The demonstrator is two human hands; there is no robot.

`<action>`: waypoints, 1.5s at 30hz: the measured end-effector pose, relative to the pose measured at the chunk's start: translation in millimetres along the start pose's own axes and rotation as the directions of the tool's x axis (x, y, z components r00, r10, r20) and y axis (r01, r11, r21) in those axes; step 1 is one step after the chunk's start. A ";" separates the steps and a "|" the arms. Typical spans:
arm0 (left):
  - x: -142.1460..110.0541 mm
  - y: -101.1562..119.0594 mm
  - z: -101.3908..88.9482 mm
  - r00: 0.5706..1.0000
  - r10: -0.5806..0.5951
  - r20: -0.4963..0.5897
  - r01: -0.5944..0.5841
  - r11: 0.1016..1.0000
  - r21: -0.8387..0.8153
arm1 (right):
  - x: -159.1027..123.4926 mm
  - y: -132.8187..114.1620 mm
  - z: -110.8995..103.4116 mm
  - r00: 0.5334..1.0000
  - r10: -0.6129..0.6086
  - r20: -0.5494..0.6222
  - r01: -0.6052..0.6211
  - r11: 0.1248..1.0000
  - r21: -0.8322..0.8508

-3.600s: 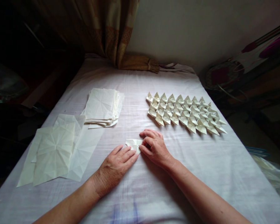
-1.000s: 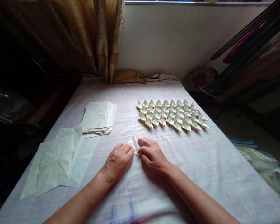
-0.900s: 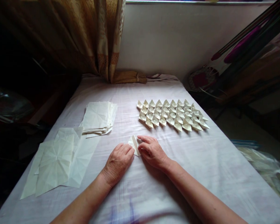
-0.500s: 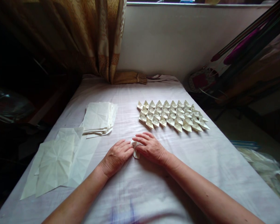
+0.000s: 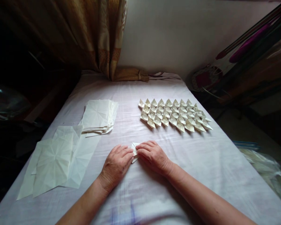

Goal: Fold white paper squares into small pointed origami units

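Note:
A small folded piece of white paper (image 5: 134,147) lies on the white cloth between my two hands. My left hand (image 5: 115,164) rests palm down with its fingertips pressing on the paper's left side. My right hand (image 5: 153,154) lies palm down too, fingers curled over the paper's right edge and pressing it flat. Most of the piece is hidden under my fingers. Beyond my right hand, several small folded paper boats (image 5: 174,115) stand in neat rows.
A stack of creased white sheets (image 5: 98,115) lies at the left middle, with larger unfolded creased sheets (image 5: 57,156) nearer the left edge. A brown curtain (image 5: 107,37) hangs at the far end. Dark clutter flanks both sides of the covered table (image 5: 201,162).
The paper piece stood up between my fingers a second ago; now it is pressed flat under both hands. The view shifted slightly downward.

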State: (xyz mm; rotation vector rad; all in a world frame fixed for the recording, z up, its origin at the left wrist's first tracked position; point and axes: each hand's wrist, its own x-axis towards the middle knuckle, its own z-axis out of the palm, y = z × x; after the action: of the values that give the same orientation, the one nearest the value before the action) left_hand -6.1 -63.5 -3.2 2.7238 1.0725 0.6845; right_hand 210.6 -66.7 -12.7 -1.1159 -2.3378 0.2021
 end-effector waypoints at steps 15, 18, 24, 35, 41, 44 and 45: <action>5.3 7.5 -1.1 0.972 -0.228 -0.056 0.227 0.974 -0.014 | 2.1 11.4 -5.6 0.977 0.211 0.024 -0.213 0.971 0.105; 8.8 8.6 1.7 0.963 -0.262 -0.059 0.262 0.965 -0.008 | 5.6 9.0 -6.6 0.965 0.258 0.041 -0.261 0.961 0.098; 13.2 9.6 6.4 0.952 -0.304 -0.031 0.304 0.952 0.016 | 9.2 1.7 -4.1 0.939 0.343 0.010 -0.343 0.938 0.050; 8.4 3.4 11.4 0.926 -0.378 -0.001 0.378 0.926 -0.017 | 5.7 1.3 2.8 0.891 0.448 -0.071 -0.442 0.893 0.089; 6.7 -2.7 8.6 0.927 -0.365 0.083 0.371 0.926 -0.074 | 10.1 -11.2 5.3 0.886 0.458 -0.073 -0.460 0.888 0.001; 6.4 -3.0 9.1 0.926 -0.370 0.081 0.376 0.924 -0.075 | 12.0 -18.9 10.1 0.858 0.503 -0.107 -0.509 0.859 -0.047; 6.2 -2.9 9.2 0.926 -0.369 0.081 0.375 0.924 -0.075 | 11.5 -19.3 11.0 0.852 0.513 -0.109 -0.519 0.853 -0.046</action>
State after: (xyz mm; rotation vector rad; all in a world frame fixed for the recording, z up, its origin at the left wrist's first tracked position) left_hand 0.3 -56.8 -9.9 2.3499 1.4500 0.5597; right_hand 185.9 -69.5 -10.6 -1.7410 -1.9276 0.2519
